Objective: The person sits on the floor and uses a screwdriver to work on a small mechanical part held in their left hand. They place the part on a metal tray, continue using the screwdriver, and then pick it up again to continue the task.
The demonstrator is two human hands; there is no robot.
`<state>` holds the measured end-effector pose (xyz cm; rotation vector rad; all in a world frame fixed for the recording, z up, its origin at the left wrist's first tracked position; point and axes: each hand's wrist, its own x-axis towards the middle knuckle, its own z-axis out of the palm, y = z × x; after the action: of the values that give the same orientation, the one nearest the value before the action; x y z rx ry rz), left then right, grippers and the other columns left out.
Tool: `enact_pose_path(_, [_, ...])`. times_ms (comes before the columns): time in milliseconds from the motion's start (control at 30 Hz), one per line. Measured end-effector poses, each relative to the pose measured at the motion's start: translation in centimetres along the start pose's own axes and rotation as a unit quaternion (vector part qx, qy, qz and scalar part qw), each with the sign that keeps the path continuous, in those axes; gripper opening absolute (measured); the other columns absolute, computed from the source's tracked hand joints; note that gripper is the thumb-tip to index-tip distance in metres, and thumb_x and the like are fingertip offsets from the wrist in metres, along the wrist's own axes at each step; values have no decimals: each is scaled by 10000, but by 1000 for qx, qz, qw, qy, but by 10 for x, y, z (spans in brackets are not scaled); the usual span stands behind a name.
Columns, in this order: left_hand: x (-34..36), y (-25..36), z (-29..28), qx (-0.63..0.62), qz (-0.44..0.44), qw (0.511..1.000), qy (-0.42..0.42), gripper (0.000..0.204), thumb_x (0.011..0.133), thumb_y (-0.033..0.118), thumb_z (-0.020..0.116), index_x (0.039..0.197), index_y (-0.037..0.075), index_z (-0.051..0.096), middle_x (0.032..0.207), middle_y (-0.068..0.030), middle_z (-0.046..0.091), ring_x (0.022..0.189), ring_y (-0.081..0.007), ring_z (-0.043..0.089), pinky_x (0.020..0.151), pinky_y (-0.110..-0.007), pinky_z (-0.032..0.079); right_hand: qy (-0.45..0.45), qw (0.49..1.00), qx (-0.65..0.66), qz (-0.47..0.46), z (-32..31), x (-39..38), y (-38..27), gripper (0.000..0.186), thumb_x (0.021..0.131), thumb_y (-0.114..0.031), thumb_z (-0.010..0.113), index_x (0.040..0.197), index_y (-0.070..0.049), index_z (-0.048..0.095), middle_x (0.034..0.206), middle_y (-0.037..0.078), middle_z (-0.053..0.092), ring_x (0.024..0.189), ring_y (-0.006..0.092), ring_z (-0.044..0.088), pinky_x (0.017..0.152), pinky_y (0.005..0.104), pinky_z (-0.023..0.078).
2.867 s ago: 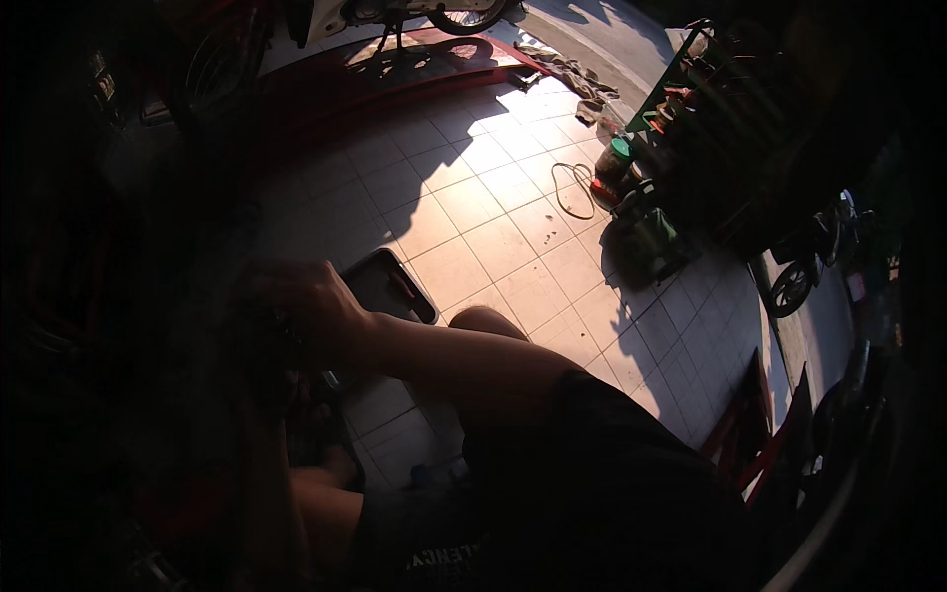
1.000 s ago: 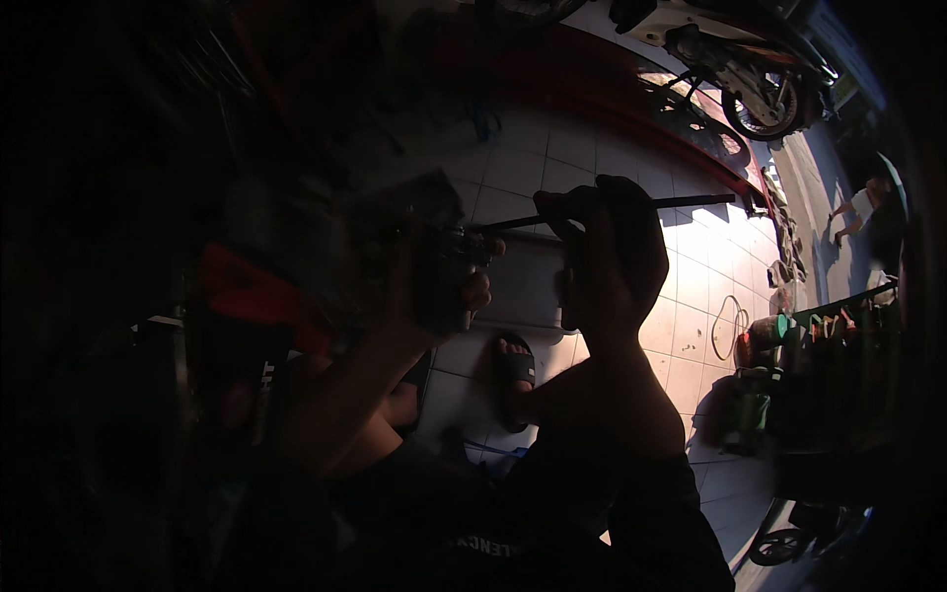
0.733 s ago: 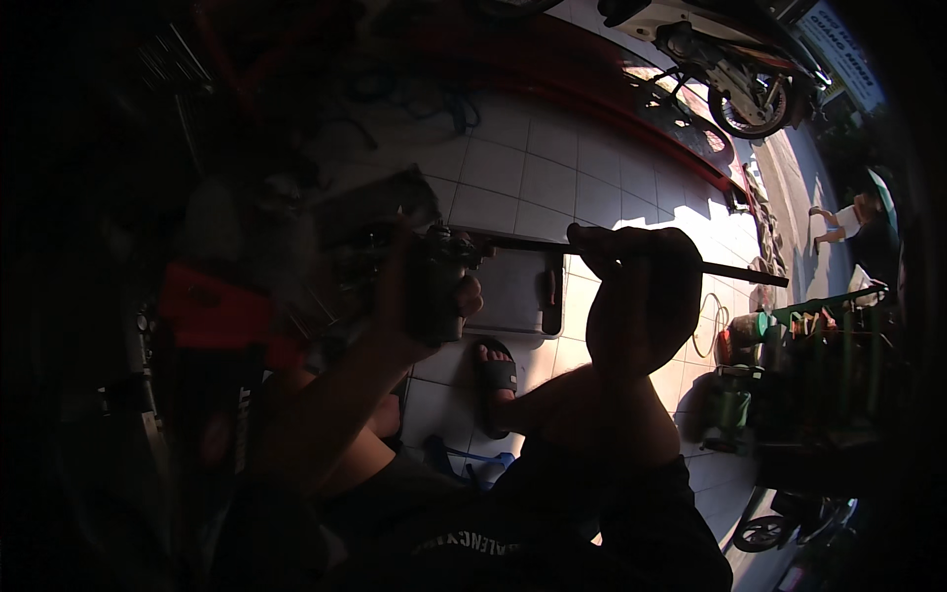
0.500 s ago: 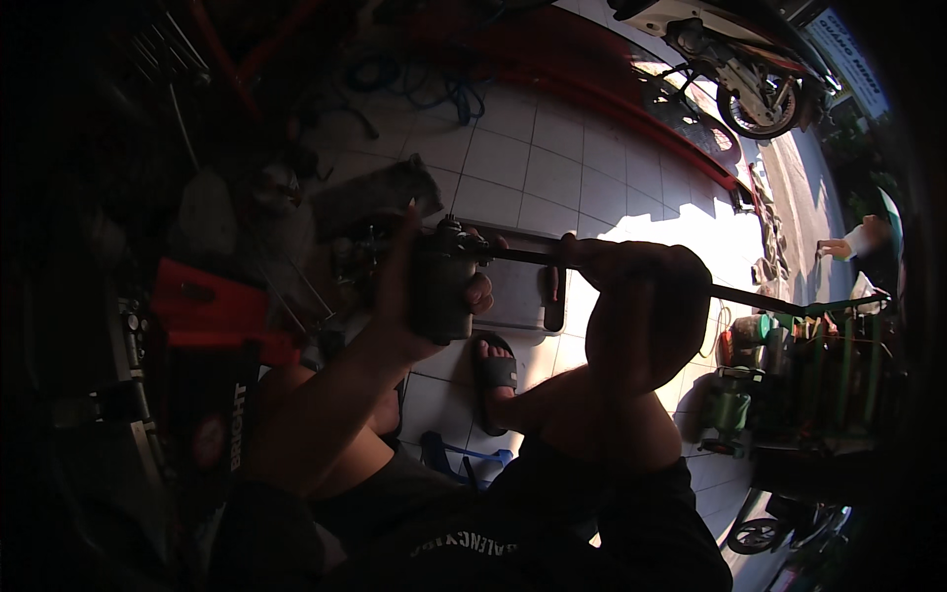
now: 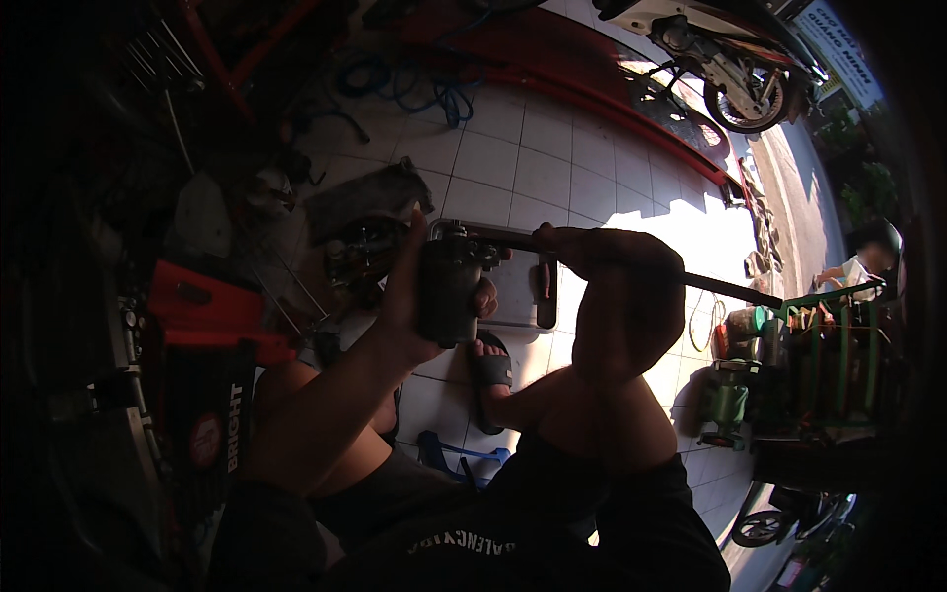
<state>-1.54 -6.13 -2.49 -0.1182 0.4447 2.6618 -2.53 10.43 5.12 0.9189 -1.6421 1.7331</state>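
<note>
My left hand point(image 5: 402, 314) is wrapped round a dark, roughly cylindrical metal part point(image 5: 449, 301) with small fittings on its top, held upright above the floor. In my right hand point(image 5: 631, 296) is a long dark rod-shaped tool point(image 5: 730, 288), closed in the fist and lying almost level. Its left end reaches the top of the metal part; shadow hides whether it touches and what kind of tip it has. Beneath my hands a shallow grey tray point(image 5: 513, 318) lies on the tiles, with a red-handled tool point(image 5: 545, 281) in it.
Dark metal parts point(image 5: 365, 247) lie left of the tray. A red box point(image 5: 207, 306) stands farther left, and blue hose point(image 5: 449, 99) coils beyond. A red platform point(image 5: 582, 84), a motorcycle point(image 5: 735, 69) and a green rack point(image 5: 829, 365) stand around. Another person point(image 5: 868, 261) is outside.
My right hand and the rod have shifted a little left and up. My left hand keeps hold of the metal part. The view has turned slightly.
</note>
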Motion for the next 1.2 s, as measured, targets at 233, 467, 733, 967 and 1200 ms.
enact_pose_path(233, [2, 0, -8, -37, -5, 999, 8, 703, 991, 685, 391, 1169, 53, 642, 993, -123, 680, 609, -238, 564, 583, -369, 414, 20, 1000, -14, 12, -3, 1, -2, 170, 928, -22, 594, 982, 127, 654, 903, 205, 703, 781, 262, 726, 677, 336, 604])
enact_pose_path(467, [2, 2, -10, -30, 12, 999, -2, 677, 984, 680, 420, 1133, 62, 653, 969, -78, 672, 612, -247, 562, 586, -378, 411, -21, 994, -110, -8, -4, 2, -4, 138, 905, 15, 582, 932, 127, 655, 873, 194, 698, 764, 253, 728, 654, 331, 602])
enact_pose_path(733, [1, 2, -10, -8, 20, 1000, 2, 674, 993, 680, 393, 1133, 68, 636, 1032, -103, 666, 611, -246, 589, 579, -362, 426, 5, 991, -131, 10, -1, 2, -5, 103, 871, 34, 597, 897, 92, 677, 863, 155, 712, 771, 241, 720, 665, 333, 596])
enact_pose_path(967, [-1, 1, -10, 20, 23, 999, 17, 698, 990, 695, 378, 1164, 61, 611, 1091, -206, 650, 622, -241, 602, 587, -354, 451, -9, 964, -257, 73, -15, 3, -12, 123, 887, 34, 628, 983, 10, 702, 896, 125, 728, 810, 213, 714, 747, 309, 577])
enact_pose_path(1200, [1, -2, -8, -10, -3, 1000, 29, 705, 987, 692, 391, 1164, 42, 597, 1095, -200, 650, 635, -231, 604, 571, -341, 450, 103, 967, 60, 223, 17, 5, -6, 378, 948, -67, 637, 1310, -22, 536, 1003, 116, 731, 1019, 231, 711, 907, 337, 545])
